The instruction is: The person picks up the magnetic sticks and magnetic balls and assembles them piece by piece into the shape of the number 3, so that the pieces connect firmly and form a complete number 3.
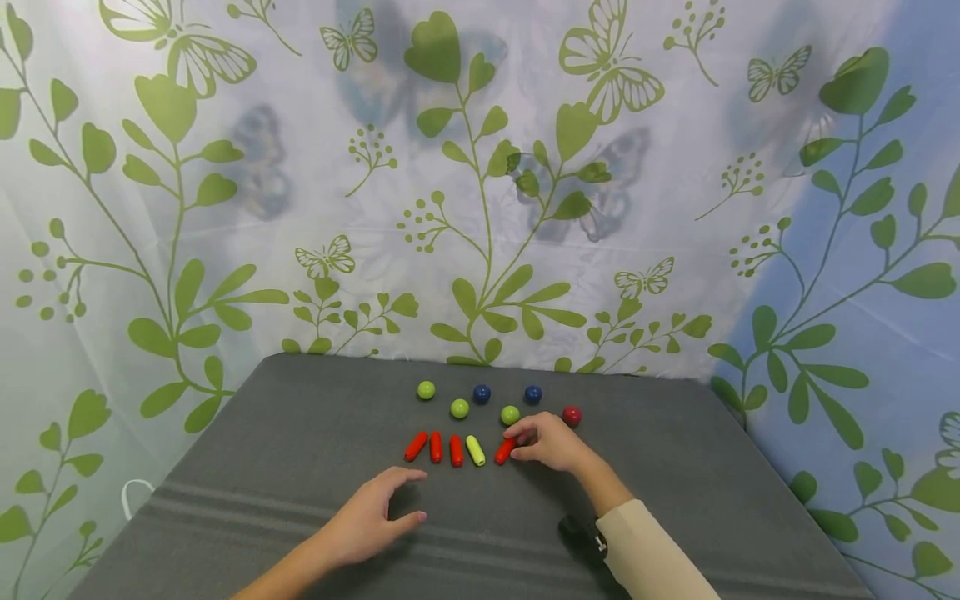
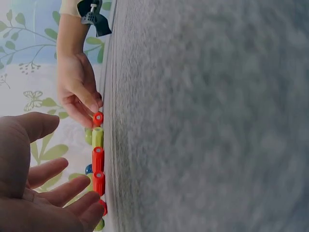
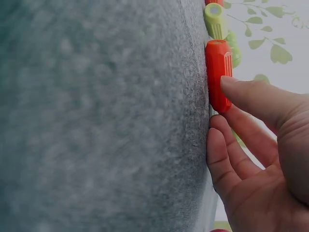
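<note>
My right hand pinches a red ridged cylinder between thumb and forefinger at the right end of a row, low on the grey cloth. Beside it in that row lies a yellow-green ridged cylinder, tilted slightly. Farther left come three more red cylinders, among them a middle one and a slanted one at the end. My left hand is held nearer the body, fingers apart and nothing in them. In the left wrist view its loosely bent fingers show in front of the row.
Behind the row sit three green balls, one of them far left, and two blue balls, one toward the right. A red ball lies just beyond my right hand. A leaf-printed curtain hangs along the back edge of the grey-covered table.
</note>
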A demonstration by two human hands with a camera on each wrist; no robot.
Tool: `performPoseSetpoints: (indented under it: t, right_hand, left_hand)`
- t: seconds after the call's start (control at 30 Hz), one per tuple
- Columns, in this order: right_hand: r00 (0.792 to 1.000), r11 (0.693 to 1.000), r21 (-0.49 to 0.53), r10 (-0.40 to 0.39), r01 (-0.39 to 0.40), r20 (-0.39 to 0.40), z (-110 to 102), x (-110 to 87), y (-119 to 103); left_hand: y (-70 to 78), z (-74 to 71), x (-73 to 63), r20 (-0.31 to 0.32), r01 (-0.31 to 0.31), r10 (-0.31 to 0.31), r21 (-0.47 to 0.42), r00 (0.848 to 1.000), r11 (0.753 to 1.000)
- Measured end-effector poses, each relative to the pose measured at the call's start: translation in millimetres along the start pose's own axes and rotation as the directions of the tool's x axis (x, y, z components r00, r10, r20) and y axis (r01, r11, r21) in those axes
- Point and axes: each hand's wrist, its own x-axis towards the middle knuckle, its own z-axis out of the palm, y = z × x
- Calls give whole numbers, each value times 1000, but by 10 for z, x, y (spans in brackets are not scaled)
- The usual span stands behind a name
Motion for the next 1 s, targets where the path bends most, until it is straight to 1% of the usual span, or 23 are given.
performPoseSetpoints:
  t: [0.23,0.5,0.6,0.83,0.9,1.0]
  right_hand:
    - [999,999,12,33,-33,-2,9,40,31]
    - [998,998,38,57,-57,4,-3,26,6]
    - [998,997,37,63,-63,8,2,27,5]
    - [998,998,26,61,-62,34,5,29,-3]
    - [998,998,24,56,-57,41,0,19,-7]
    - [998,999,18,48,-49,48,-5,-19,4]
  left_hand:
    - [16,34,-20,23,-17,18,-34,1000,999]
    - [17,37,-12,89,-16,22,-65,996,998]
    - [14,35,-14,102,-18,26,-78,994,997]
    - [-12,35,15,162,-3,19,-96,987,995]
    - [-27,46,38,168,3,14,-98,986,995]
    - [-32,66,73,160,7,11,-110,987,994]
